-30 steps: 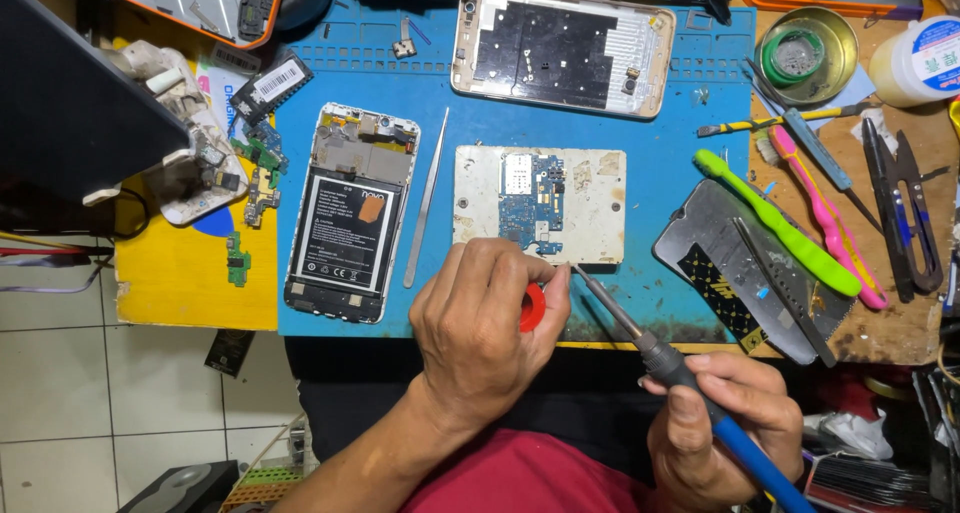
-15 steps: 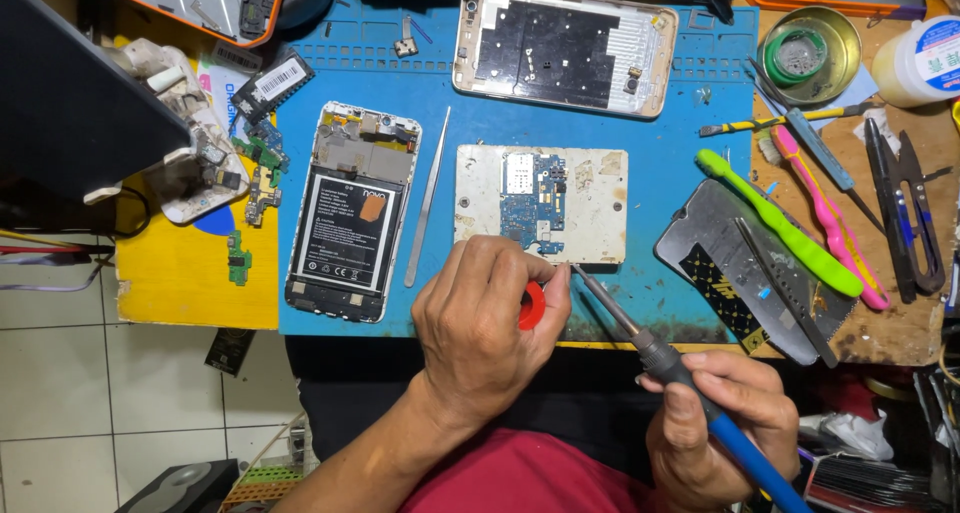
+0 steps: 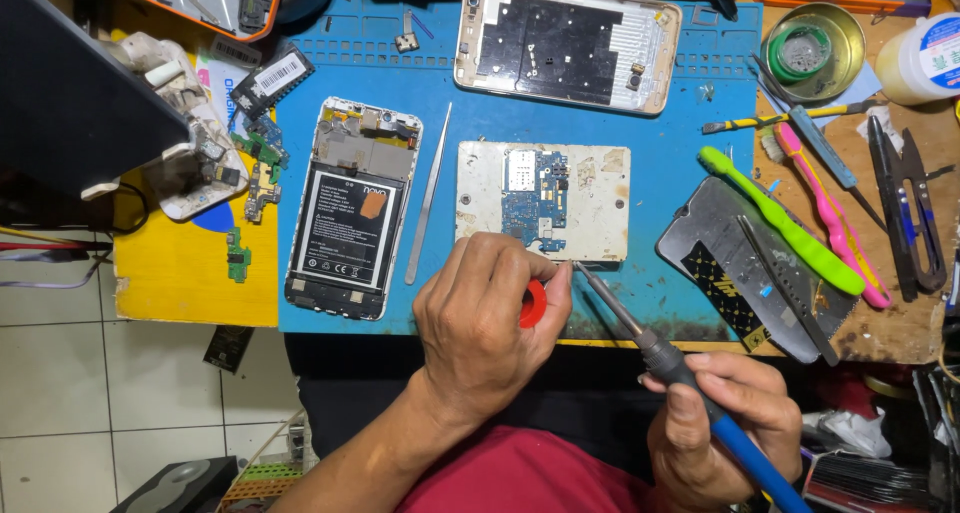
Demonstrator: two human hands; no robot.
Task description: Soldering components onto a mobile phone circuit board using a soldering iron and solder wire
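My left hand (image 3: 485, 318) is closed around a small red spool (image 3: 532, 303) at the near edge of the blue mat (image 3: 660, 173). My right hand (image 3: 725, 413) grips a blue-handled soldering iron (image 3: 690, 378), whose tip meets the left fingertips just below a white block (image 3: 600, 203). A blue circuit board (image 3: 535, 198) lies on that block. An opened phone with its battery showing (image 3: 350, 213) lies to the left, with metal tweezers (image 3: 428, 198) beside it.
A phone back frame (image 3: 570, 43) lies at the far side of the mat. Green (image 3: 780, 218) and pink (image 3: 830, 213) toothbrushes, a metal plate (image 3: 720, 263), snips (image 3: 905, 203), a round tin (image 3: 815, 48) and a white bottle (image 3: 925, 58) crowd the right. Small boards lie on the yellow surface (image 3: 180, 273).
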